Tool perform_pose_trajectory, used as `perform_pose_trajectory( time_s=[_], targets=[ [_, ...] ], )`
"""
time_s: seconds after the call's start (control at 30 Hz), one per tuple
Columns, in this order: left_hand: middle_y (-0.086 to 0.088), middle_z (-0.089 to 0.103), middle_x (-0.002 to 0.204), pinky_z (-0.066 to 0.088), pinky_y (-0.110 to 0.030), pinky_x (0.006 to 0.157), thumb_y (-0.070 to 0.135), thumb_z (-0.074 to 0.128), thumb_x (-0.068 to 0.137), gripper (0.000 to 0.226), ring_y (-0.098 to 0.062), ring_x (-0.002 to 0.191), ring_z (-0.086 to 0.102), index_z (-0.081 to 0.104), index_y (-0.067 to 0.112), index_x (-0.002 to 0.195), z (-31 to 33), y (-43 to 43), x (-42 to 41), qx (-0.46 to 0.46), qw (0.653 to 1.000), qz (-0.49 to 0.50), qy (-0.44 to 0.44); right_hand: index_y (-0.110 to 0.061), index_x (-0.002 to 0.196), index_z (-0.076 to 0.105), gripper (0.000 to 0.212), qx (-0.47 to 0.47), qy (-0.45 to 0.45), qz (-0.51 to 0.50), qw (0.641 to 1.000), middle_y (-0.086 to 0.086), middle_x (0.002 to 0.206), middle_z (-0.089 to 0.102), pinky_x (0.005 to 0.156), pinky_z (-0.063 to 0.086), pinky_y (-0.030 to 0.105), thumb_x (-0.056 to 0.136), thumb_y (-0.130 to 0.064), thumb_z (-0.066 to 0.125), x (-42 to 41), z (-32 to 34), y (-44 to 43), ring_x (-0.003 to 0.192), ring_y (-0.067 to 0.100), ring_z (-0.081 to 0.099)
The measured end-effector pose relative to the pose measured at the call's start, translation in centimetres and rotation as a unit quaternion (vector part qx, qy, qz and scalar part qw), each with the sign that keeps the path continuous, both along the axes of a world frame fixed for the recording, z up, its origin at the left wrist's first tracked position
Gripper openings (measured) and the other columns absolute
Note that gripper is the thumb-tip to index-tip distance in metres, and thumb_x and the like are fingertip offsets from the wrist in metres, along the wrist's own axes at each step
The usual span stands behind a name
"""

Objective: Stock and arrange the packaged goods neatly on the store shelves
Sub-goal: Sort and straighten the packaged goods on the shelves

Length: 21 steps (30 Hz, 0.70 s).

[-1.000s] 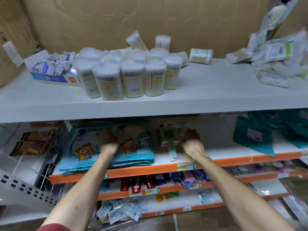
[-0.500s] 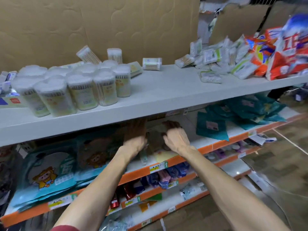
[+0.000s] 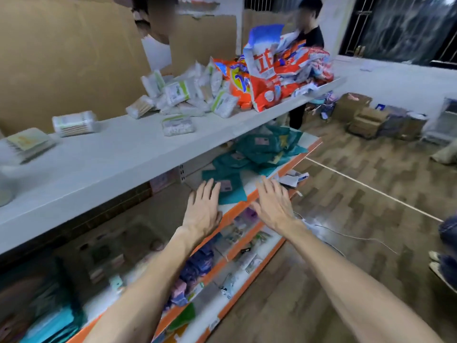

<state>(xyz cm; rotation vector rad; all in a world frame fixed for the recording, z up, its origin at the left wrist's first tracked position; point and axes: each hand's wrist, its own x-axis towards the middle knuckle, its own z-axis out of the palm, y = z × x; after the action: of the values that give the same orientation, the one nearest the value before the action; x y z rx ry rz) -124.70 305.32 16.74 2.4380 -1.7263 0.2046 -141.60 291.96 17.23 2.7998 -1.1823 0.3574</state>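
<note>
The fingers of the left hand are held straight and slightly spread, and nothing is gripped. Their tips are seen at the near edge of a flat teal packet; whether they touch it cannot be told. The right hand is likewise spread wide and empty, stretched over the orange front edge of the middle shelf. Further along that shelf a loose heap of teal packets is piled. On the white upper shelf, bags of cotton swabs and orange detergent bags are heaped untidily. Beyond the shelf end another person is seen, and cardboard boxes are stacked on the floor.
</note>
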Motion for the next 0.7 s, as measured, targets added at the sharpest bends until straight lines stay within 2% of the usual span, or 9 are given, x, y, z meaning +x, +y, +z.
perform_pose_trajectory(
  time_s=[0.1,0.4,0.7],
  targets=[
    [-0.007,0.007,0.162,0.014,-0.047,0.120,0.037,0.050,0.094,0.077,-0.026,0.149,0.005,0.009,0.013,0.155,0.0,-4.5,-2.7,-0.001,1.000,-0.012,0.018,-0.014,0.147,0.032,0.067,0.004,-0.004,-0.029,1.000,0.006,0.153,0.033,0.109,0.031,0.042,0.091,-0.043,0.057,-4.2,0.2,-4.0,0.138,0.028,0.032],
    [-0.004,0.011,0.161,0.013,-0.046,0.119,0.033,0.052,0.093,0.072,-0.021,0.149,0.005,0.015,0.012,0.152,-1.1,-16.2,-11.0,0.027,0.999,-0.020,0.038,-0.017,0.144,0.033,0.061,0.048,-0.009,-0.054,0.997,0.002,0.150,0.033,0.106,0.033,0.041,0.093,-0.040,0.057,-13.7,-1.1,-15.1,0.135,0.027,0.029],
    [-0.003,0.011,0.160,0.011,-0.048,0.120,0.025,0.054,0.091,0.070,-0.022,0.149,0.004,0.018,0.016,0.150,-1.1,-21.3,-12.6,0.022,0.996,0.010,0.083,-0.017,0.146,0.031,0.061,0.052,-0.018,0.008,0.998,-0.001,0.151,0.034,0.107,0.030,0.041,0.094,-0.039,0.054,-13.8,-1.3,-20.9,0.138,0.025,0.025]
  ],
)
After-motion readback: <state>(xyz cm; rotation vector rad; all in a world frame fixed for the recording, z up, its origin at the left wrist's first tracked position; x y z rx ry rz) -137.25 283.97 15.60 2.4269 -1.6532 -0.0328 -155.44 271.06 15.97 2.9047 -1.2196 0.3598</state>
